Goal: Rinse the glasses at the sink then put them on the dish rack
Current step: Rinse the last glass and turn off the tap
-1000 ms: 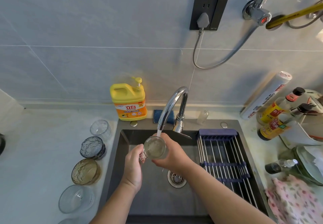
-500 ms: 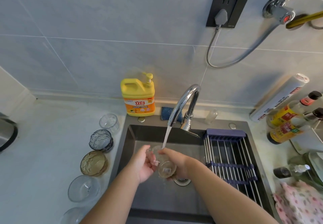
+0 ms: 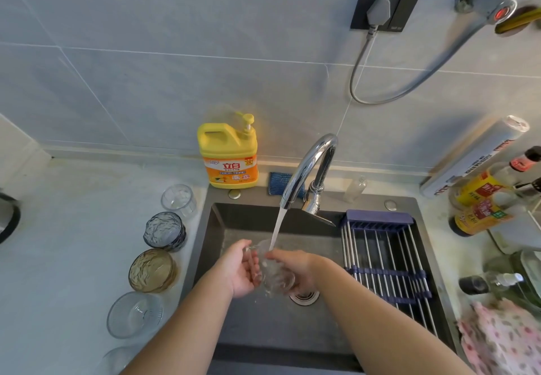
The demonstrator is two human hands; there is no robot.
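Just left of the sink (image 3: 263,330), a row of waiting glasses (image 3: 152,270) stands on the counter, mouths up. Over the sink's basin the left hand (image 3: 241,272) cups the glass (image 3: 275,279) from its left side, fingers curled against it. The right hand (image 3: 297,267) wraps it from the right, so both hands are clamped on this one clear glass. They hold it above the sink's drain (image 3: 304,297), under the stream (image 3: 276,229) that falls from the faucet (image 3: 310,166) at the sink's back edge. Across the sink's right half lies the dish rack (image 3: 386,260), where the glass is bound.

The step in hand looks like the rinse itself. Done well, the glass should be turned so that water reaches both the inside and the outer wall. It should stay low in the sink to limit splashing, and the grip should stay firm, since wet glass likely slips. It should be tipped out before it crosses to the rack.

The glass is tilted, not upright. Its long axis runs from the far-left end, under the stream, to the near-right end towards the sink's drain. A round face shows at the near end, but it is too blurred to tell mouth from base.
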